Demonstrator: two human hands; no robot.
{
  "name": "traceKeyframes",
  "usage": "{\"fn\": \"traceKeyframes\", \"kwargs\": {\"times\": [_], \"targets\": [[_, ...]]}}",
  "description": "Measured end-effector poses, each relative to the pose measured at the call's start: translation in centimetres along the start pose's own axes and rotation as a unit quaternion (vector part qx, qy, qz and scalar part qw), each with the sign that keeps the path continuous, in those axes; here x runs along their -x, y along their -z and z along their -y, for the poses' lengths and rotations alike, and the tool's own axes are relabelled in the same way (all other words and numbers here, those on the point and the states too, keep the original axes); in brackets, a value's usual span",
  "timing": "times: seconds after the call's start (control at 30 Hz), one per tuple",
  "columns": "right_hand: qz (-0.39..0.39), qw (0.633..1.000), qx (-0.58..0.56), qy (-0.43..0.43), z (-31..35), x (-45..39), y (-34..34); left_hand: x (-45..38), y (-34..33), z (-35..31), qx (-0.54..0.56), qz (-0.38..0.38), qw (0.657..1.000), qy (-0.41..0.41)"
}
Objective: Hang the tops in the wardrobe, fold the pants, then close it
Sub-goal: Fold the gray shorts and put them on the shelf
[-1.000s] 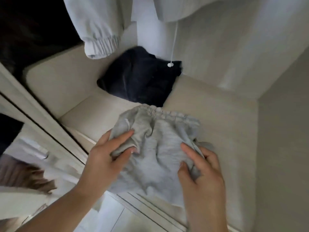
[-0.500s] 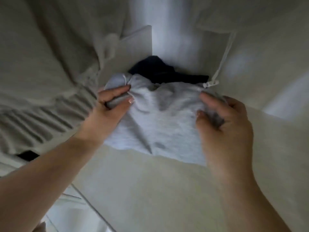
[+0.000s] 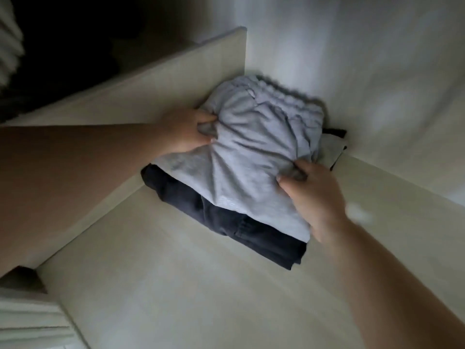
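Now we are setting the folded grey pants (image 3: 256,157) on top of the dark pants (image 3: 226,227), deep in the back corner of the wardrobe shelf (image 3: 176,285). A second ago we were holding the grey bundle at the front of the shelf with the dark pair lying apart behind it; half a second ago we were carrying it inward; now it is lying on the dark pair, its waistband toward the back wall (image 3: 352,59).

Our left hand (image 3: 183,132) is pinching a bunch of grey cloth at the bundle's left edge, beside the side panel (image 3: 176,79). Our right hand (image 3: 314,197) is gripping the right edge, fingers curled into the fabric. Neither hand is letting go yet.

We are judging that the folding part is nearly done, with 2 pairs stacked. The grey cloth is looking rumpled and is overhanging the dark pair, so it may need smoothing as we release. Closing the wardrobe is still to come; the doors are out of view.
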State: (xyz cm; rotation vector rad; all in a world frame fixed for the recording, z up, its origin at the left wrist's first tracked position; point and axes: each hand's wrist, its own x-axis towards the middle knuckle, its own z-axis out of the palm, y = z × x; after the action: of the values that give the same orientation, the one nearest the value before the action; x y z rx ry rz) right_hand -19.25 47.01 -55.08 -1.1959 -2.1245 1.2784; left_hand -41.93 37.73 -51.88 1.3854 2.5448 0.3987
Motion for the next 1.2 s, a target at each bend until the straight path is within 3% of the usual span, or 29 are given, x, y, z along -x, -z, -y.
{"fn": "traceKeyframes", "kwargs": {"times": [0.1, 0.23, 0.3, 0.37, 0.4, 0.47, 0.53, 0.6, 0.67, 0.97, 1.07, 1.2], "targets": [[0.005, 1.0, 0.017, 0.004, -0.1, 0.6, 0.4, -0.6, -0.6, 0.0, -0.08, -0.001, 0.997, -0.019], [0.058, 0.998, -0.038, -0.009, 2.2, 2.5, 2.0, 0.7, -0.8, -0.4, -0.228, -0.116, 0.963, -0.086], [0.04, 0.985, 0.168, 0.021, 1.9, 3.2, 2.3, 1.9, -1.6, -0.9, -0.272, -0.19, 0.925, -0.187], [-0.034, 0.937, 0.335, 0.09, 1.6, 3.5, 1.8, 2.6, -2.7, -1.8, -0.246, -0.209, 0.909, -0.261], [-0.059, 0.92, 0.362, 0.14, 1.4, 3.3, 1.1, 2.8, -3.5, -2.4, -0.211, -0.182, 0.925, -0.258], [-0.069, 0.903, 0.366, 0.213, 1.1, 2.9, -0.6, 3.4, -5.2, -3.5, -0.166, -0.084, 0.967, -0.173], [-0.012, 0.895, 0.396, 0.207, 0.2, 2.6, -2.0, 3.9, -6.8, -3.0, -0.195, -0.032, 0.977, -0.085], [0.05, 0.9, 0.413, 0.128, -1.9, 2.2, -2.4, 4.7, -7.5, -1.7, -0.224, -0.036, 0.972, -0.056], [0.047, 0.907, 0.407, 0.098, -3.3, 1.9, -2.0, 5.6, -7.9, -0.7, -0.23, -0.045, 0.972, -0.034], [-0.001, 0.917, 0.381, 0.115, -2.1, 8.4, -1.9, 13.5, -9.7, -2.4, -0.106, -0.026, 0.992, 0.062], [0.05, 0.917, 0.382, 0.107, -2.1, 13.1, -1.1, 17.9, -9.8, -3.2, -0.03, -0.024, 0.997, 0.072], [0.087, 0.917, 0.382, 0.079, 0.1, 21.1, 1.3, 26.3, -8.5, -5.9, -0.006, 0.01, 0.997, 0.08]]}}
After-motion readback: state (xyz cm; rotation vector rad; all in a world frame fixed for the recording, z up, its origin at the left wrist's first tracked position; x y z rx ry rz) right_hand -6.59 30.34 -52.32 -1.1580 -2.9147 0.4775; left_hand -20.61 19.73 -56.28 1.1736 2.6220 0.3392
